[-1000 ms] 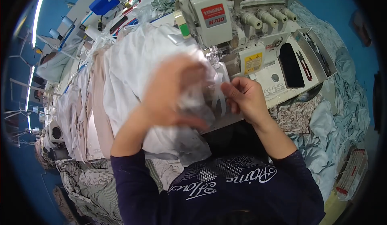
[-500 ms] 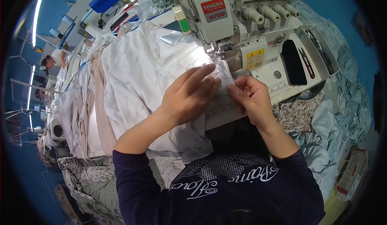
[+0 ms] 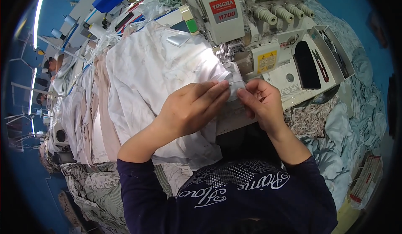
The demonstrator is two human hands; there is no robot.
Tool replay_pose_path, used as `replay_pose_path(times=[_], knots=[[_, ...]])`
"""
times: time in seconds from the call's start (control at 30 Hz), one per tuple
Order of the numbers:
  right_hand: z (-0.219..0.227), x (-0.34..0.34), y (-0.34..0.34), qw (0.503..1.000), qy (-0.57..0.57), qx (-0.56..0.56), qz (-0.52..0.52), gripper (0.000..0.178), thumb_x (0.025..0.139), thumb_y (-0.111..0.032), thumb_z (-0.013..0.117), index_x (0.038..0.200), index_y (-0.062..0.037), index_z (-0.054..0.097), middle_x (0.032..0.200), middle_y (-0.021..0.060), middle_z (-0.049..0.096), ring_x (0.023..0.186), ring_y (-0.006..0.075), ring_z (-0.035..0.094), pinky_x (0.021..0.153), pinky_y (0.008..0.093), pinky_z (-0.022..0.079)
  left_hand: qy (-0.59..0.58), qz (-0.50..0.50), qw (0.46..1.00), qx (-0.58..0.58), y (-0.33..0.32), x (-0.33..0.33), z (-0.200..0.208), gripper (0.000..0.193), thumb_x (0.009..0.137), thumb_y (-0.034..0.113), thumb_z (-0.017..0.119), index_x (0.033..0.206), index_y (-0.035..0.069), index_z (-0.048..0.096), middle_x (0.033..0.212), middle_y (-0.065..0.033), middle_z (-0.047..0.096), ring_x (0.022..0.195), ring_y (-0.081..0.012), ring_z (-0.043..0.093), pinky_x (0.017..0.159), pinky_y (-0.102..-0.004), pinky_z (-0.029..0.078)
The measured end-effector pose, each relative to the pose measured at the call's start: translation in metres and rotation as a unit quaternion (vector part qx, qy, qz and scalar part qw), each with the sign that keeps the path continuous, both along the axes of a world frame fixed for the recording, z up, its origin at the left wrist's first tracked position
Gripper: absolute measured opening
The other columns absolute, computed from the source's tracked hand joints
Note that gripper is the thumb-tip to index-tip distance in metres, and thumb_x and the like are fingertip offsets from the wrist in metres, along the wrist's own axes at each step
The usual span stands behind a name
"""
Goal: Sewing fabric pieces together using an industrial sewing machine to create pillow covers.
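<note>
A white overlock sewing machine (image 3: 222, 18) stands in front of me, its lit presser-foot area just beyond my fingers. White fabric (image 3: 138, 70) spreads over the table to the left and runs up to the foot. Its narrow edge bridges my two hands. My left hand (image 3: 192, 108) has its fingers pressed together on that edge, the thumb hidden under the palm. Close by on the right, my right hand (image 3: 264, 102) pinches the same edge between thumb and curled fingers, right below the foot.
On the machine's bed lie a black phone (image 3: 307, 65) and red-handled thread snips (image 3: 320, 65), next to a metal tray (image 3: 333, 51) of tools. Piled pale cloth (image 3: 335, 150) lies at right, patterned cloth (image 3: 94, 192) at lower left. Farther left, another person (image 3: 54, 64) sits.
My left hand has come down and toward me from beside the presser foot, its fingers straightening onto the fabric's edge. My right hand keeps its pinch, almost unmoved.
</note>
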State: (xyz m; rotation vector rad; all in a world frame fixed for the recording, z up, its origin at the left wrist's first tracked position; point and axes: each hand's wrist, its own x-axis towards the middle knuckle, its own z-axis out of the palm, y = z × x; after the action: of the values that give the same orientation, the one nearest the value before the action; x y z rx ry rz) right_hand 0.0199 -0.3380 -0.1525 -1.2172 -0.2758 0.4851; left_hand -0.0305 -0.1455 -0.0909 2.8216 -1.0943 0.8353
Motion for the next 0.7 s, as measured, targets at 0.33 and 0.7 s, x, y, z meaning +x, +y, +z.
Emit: replay_pose_path(times=[0.33, 0.7], knots=[[0.006, 0.0, 0.009, 0.778, -0.545, -0.242, -0.197, 0.031, 0.069, -0.002, 0.072, 0.1, -0.0079, 0.067, 0.082, 0.0056, 0.051, 0.059, 0.0147, 0.052, 0.052, 0.0243, 0.044, 0.044, 0.034, 0.998, -0.021, 0.004, 0.01, 0.011, 0.031, 0.072, 0.008, 0.059, 0.102, 0.007, 0.065, 0.105, -0.0044, 0.064, 0.095, -0.0199, 0.062, 0.075, -0.0308, 0.052], [0.014, 0.023, -0.008, 0.797, -0.495, -0.195, -0.287, 0.017, 0.074, -0.001, 0.069, 0.091, -0.004, 0.067, 0.084, 0.0056, 0.055, 0.065, 0.0115, 0.054, 0.051, 0.0214, 0.044, 0.027, 0.126, 0.988, -0.086, 0.024, 0.033, 0.007, 0.025, 0.073, 0.002, 0.055, 0.096, 0.005, 0.065, 0.097, -0.0094, 0.066, 0.089, -0.0252, 0.061, 0.073, -0.0321, 0.05]])
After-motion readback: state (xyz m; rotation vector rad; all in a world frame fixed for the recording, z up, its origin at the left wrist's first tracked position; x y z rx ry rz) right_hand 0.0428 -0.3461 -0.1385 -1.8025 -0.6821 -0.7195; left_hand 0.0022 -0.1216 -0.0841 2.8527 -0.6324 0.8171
